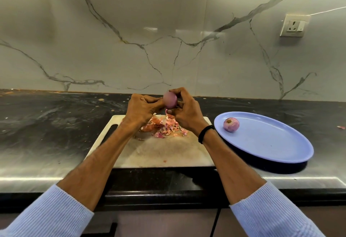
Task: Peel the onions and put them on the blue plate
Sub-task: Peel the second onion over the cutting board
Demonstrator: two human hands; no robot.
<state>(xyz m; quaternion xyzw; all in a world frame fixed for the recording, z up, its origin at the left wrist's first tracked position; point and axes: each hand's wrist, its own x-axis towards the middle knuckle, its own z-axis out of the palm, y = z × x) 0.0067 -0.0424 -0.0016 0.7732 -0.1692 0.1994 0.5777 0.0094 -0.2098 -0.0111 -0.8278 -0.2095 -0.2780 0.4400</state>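
Both my hands hold a purple onion point(170, 100) in the air above the far edge of the white cutting board point(157, 150). My left hand point(143, 108) grips it from the left with curled fingers. My right hand point(184, 110) curls round it from the right, thumb under the onion by a hanging strip of skin. A pile of onion skins point(162, 125) lies on the board beneath the hands. One peeled onion point(231, 124) sits on the blue plate point(271, 143), near its left rim, to the right of the board.
Board and plate rest on a dark, glossy counter point(56, 124) against a marble-patterned wall. A wall socket point(294, 25) is at upper right. A small scrap of skin point(341, 127) lies on the counter at the far right. Cabinet fronts are below the counter edge.
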